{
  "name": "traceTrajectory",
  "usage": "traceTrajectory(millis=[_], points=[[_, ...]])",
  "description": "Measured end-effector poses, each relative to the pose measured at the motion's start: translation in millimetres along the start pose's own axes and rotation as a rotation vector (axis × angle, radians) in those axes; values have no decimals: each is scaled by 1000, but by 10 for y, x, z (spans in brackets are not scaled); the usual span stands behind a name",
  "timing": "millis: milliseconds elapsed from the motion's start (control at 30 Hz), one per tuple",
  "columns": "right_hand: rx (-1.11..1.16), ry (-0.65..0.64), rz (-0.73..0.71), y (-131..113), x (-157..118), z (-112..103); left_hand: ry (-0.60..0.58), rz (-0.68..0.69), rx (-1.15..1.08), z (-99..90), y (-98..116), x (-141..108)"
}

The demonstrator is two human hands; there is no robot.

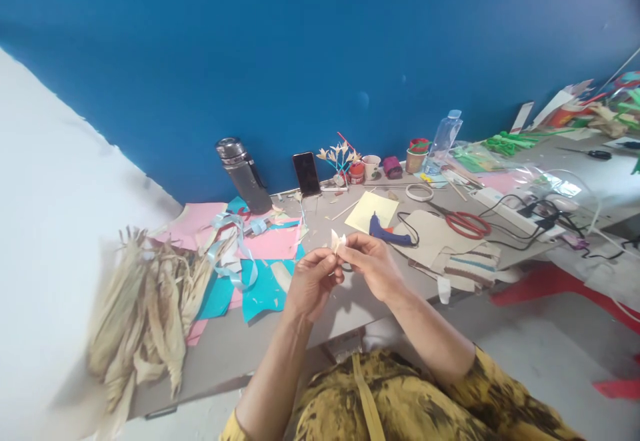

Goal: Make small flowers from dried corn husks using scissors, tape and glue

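Both hands meet above the front part of the grey table. A small cream-coloured petal piece (337, 241) is pinched between them, its pointed tips facing up. My left hand (314, 280) is closed on its lower end, with thumb and index finger together. From the right side my right hand (371, 264) pinches the same piece. A blue glue gun (389, 233) lies just beyond my right hand, beside a pale yellow paper sheet (371, 209). Blue paper (263, 291) lies to the left of my left hand.
Dried husks (145, 314) hang over the table's left side. Behind stand a grey flask (244, 178), a phone (306, 173), cream flowers (340, 156) and a plastic bottle (445, 138). Red-handled scissors (467, 225) and a power strip (517, 213) with cables lie right.
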State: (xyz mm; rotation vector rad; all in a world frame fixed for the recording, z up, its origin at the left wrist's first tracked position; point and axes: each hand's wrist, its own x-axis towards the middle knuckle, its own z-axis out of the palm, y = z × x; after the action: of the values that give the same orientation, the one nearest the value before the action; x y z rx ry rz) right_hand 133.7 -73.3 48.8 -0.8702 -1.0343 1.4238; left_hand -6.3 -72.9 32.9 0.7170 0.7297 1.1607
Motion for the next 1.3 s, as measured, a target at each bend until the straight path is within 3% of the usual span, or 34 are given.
traceTrajectory(millis=[233,433,567,700,900,1000,1200,1300], points=[[-62,48,-60,-2,-22,30,75,58,-62,38,-44,19],[-1,66,-84,188,-5,70,187,233,31,78,-93,6],[-5,98,-102,274,26,63,140,229,-1,45,-82,40],[-165,143,-127,282,42,-6,89,201,-64,-46,-12,117],[-290,153,-133,130,67,-83,67,337,92,-122,132,200],[-290,115,-127,70,105,-39,36,332,84,-123,165,235],[-153,-104,-118,150,318,96,-14,193,-122,-234,171,368],[-253,-159,-156,169,495,89,-30,135,-227,-325,188,450]])
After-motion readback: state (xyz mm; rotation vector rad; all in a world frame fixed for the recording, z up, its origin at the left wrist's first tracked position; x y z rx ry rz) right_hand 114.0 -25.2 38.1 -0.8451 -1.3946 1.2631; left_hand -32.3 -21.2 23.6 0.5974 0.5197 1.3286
